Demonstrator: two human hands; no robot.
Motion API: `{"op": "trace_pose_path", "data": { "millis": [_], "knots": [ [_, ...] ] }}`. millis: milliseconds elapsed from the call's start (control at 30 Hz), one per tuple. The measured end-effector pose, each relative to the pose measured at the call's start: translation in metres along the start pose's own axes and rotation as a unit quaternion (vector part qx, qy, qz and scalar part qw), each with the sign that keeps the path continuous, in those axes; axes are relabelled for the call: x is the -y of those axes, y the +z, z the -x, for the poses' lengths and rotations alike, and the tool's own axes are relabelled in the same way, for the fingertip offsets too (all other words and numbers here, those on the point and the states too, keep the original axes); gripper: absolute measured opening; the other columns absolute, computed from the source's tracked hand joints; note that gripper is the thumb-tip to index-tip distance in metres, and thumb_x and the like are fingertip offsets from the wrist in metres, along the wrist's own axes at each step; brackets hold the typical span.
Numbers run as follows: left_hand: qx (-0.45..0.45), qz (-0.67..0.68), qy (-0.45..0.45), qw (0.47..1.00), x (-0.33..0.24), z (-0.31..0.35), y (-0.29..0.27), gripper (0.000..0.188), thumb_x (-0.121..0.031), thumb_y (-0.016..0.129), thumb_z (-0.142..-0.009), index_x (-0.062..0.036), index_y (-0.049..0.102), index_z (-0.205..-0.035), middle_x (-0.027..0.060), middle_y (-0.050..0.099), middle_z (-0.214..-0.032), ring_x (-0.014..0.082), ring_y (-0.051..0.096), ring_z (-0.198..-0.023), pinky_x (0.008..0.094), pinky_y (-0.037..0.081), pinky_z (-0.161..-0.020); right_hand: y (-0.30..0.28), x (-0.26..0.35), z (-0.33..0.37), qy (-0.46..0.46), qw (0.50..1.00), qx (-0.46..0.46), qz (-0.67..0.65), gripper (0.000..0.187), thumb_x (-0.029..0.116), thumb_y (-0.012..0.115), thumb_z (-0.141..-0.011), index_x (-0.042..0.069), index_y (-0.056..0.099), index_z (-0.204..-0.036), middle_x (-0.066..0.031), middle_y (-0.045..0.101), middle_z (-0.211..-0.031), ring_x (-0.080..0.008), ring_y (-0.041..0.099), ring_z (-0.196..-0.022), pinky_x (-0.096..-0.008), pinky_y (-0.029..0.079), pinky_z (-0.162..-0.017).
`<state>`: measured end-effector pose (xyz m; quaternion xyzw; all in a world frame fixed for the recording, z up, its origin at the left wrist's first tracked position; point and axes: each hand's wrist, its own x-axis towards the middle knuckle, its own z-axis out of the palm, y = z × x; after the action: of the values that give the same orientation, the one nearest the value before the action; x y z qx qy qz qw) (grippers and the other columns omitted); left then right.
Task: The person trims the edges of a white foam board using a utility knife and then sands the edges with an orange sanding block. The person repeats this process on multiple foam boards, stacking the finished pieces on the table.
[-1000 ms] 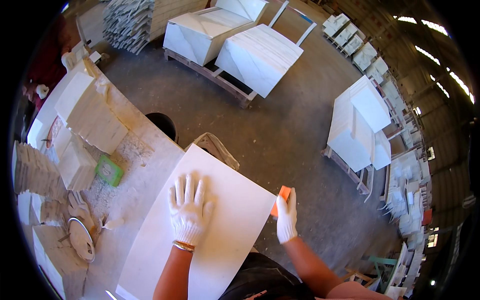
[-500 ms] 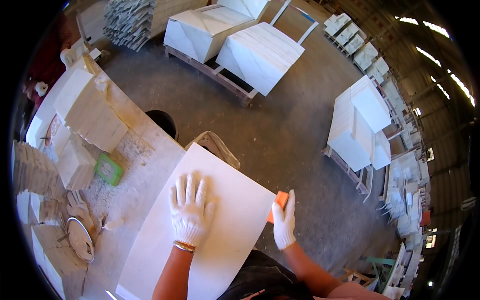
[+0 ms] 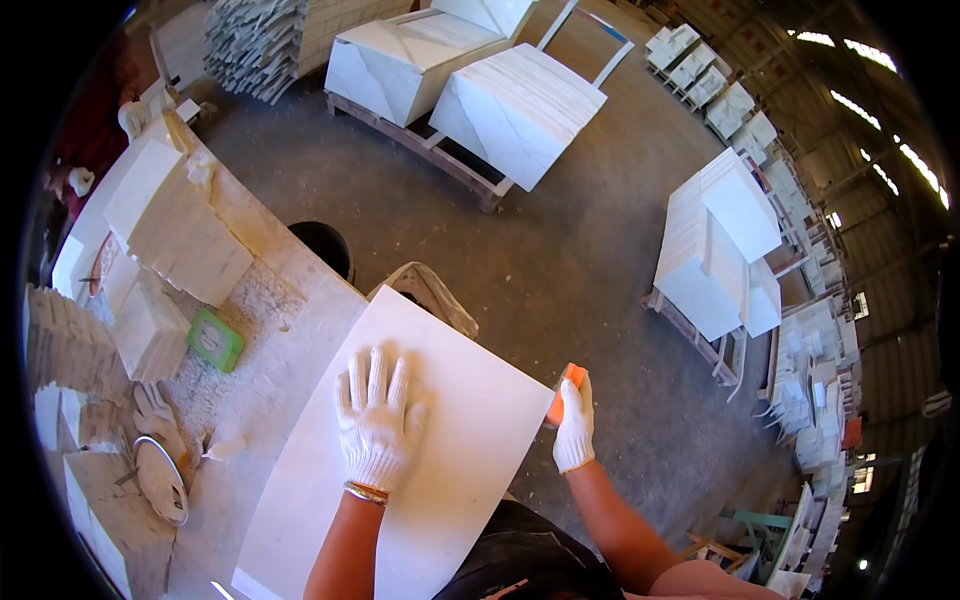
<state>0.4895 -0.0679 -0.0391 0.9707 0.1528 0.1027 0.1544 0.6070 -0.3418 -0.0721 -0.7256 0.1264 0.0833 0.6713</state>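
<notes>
A large white stone slab [image 3: 450, 410] lies on the workbench [image 3: 270, 380], its right edge reaching past the bench. My left hand [image 3: 377, 420], in a white knitted glove, rests flat on the slab with its fingers spread. At the slab's right edge my right hand [image 3: 575, 425], gloved too, grips an orange block [image 3: 568, 392]. The block sits against or very close to the edge; contact is hard to tell. Part of the block is hidden behind my fingers.
A green box-shaped object [image 3: 216, 340] lies amid white chips, near stacked tiles [image 3: 185, 235]. A round dish [image 3: 160, 480] and a spare glove [image 3: 157, 415] are at left. A dark bucket [image 3: 325, 247] stands beyond the bench. Stone blocks [image 3: 520, 110] sit on pallets. Another person's gloved hand [image 3: 132, 118] shows far left.
My right hand has shifted slightly up and right along the slab's edge with the orange block, and the block's tilt has changed. My left hand stays flat in the same place.
</notes>
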Motion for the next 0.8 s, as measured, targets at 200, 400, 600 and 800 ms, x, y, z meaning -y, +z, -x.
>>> {"op": "trace_pose_path", "data": {
  "millis": [200,400,600,800],
  "knots": [
    [0.009,0.000,-0.008,1.000,0.002,0.001,-0.004,0.066,-0.039,0.061,-0.091,-0.0121,0.049,-0.150,0.0210,0.039,-0.158,0.0433,0.031,-0.148,0.0579,0.021,-0.120,0.016,0.017,0.051,-0.052,0.981,-0.007,0.186,0.075,0.034,0.053,-0.101,-0.002,0.022,-0.158,-0.0154,0.043,-0.154,-0.0228,0.045,-0.138,-0.0335,0.037,-0.112],
    [-0.004,-0.014,0.007,1.000,-0.001,-0.001,-0.001,0.065,-0.039,0.061,-0.091,-0.0105,0.049,-0.149,0.0211,0.039,-0.158,0.0435,0.032,-0.147,0.0576,0.021,-0.120,0.007,0.019,0.015,0.008,0.999,0.006,0.046,0.078,0.039,0.056,-0.099,0.000,0.023,-0.159,-0.0158,0.051,-0.144,-0.0231,0.055,-0.123,-0.0320,0.043,-0.106],
    [0.011,-0.006,-0.004,1.000,-0.001,0.001,-0.005,0.065,-0.039,0.059,-0.092,-0.0112,0.048,-0.150,0.0198,0.039,-0.158,0.0430,0.031,-0.148,0.0578,0.020,-0.121,0.010,0.011,0.035,-0.085,0.973,0.001,0.216,0.077,0.042,0.054,-0.101,0.001,0.023,-0.158,-0.0228,0.039,-0.157,-0.0316,0.039,-0.145,-0.0391,0.030,-0.118],
    [-0.003,-0.026,0.006,1.000,0.003,0.001,-0.001,0.065,-0.039,0.060,-0.092,-0.0105,0.049,-0.149,0.0194,0.040,-0.158,0.0421,0.032,-0.148,0.0581,0.021,-0.120,-0.007,0.013,0.013,0.043,0.997,0.054,-0.024,0.073,0.035,0.054,-0.103,-0.002,0.024,-0.158,-0.0147,0.045,-0.153,-0.0236,0.053,-0.129,-0.0341,0.041,-0.107]
  ]
}}
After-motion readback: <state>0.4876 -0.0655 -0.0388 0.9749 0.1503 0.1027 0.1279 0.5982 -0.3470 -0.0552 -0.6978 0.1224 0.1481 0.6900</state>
